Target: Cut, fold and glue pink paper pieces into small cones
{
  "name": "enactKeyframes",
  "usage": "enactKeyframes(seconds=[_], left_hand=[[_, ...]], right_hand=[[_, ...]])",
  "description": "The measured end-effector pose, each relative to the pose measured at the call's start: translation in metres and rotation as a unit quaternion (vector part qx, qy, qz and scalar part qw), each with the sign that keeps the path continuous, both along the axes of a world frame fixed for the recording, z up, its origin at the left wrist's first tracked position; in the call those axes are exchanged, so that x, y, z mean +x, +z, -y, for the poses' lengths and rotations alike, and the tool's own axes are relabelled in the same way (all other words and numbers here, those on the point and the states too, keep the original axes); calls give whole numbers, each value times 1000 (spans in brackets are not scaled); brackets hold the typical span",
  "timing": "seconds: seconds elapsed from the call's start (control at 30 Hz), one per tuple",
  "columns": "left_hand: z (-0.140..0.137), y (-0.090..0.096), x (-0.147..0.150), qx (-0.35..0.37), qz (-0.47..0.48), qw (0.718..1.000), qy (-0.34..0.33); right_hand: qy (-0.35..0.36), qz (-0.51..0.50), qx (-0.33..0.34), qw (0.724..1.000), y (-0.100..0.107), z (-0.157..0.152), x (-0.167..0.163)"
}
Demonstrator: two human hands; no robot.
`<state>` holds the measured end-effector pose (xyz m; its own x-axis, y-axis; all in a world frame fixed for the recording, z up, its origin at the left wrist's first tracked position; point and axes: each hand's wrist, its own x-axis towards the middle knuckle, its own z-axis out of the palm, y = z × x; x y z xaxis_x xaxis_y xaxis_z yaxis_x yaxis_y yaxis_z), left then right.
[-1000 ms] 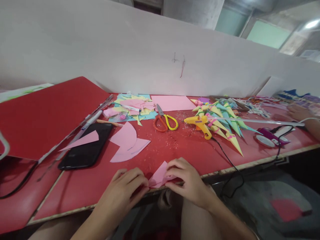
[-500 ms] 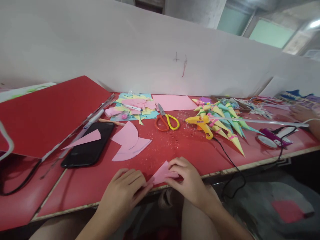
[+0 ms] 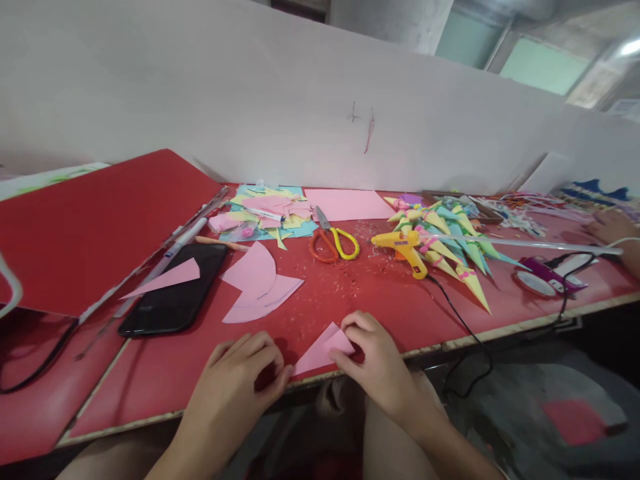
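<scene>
A folded pink paper piece (image 3: 320, 352) lies at the table's front edge, its narrow tip pointing left. The thumb and forefinger of my left hand (image 3: 235, 383) meet at that tip. At the wide end, my right hand (image 3: 377, 363) pinches a turned-over flap between thumb and fingers. Beyond my hands lie pink fan-shaped paper pieces (image 3: 265, 293) with pen lines on them. Scissors (image 3: 334, 244) with one red and one yellow handle rest farther back. A yellow glue gun (image 3: 403, 248) lies on its side to their right.
A black phone (image 3: 175, 297) with a pink paper wedge (image 3: 167, 277) on top is at left, beside a raised red board (image 3: 105, 233). Paper scraps (image 3: 275, 207) and finished paper cones (image 3: 450, 233) line the back. Another person's hand (image 3: 613, 227) is far right.
My left hand has drawn back left to the paper's tip, uncovering more of the piece. My right hand's fingers have shifted slightly, and the flap shows more plainly.
</scene>
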<state>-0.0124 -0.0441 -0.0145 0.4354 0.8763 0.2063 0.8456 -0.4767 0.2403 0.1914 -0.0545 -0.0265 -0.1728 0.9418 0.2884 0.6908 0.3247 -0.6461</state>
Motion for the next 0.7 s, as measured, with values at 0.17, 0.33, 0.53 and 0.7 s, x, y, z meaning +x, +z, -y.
enactKeyframes(seconds=[0.17,0.33,0.53,0.7], left_hand=[[-3,-2,-5,57,-21,990,-131],[-5,1,-10,104,-99,956,-255],[-2,2,-6,147,-151,943,-259],[-1,-2,-2,158,-152,947,-236]], right_hand=[[3,15,4,1000,0,-2,0],[-7,33,6,999,0,-7,1],[1,40,8,999,1,-7,2],[-5,48,-3,999,2,-6,1]])
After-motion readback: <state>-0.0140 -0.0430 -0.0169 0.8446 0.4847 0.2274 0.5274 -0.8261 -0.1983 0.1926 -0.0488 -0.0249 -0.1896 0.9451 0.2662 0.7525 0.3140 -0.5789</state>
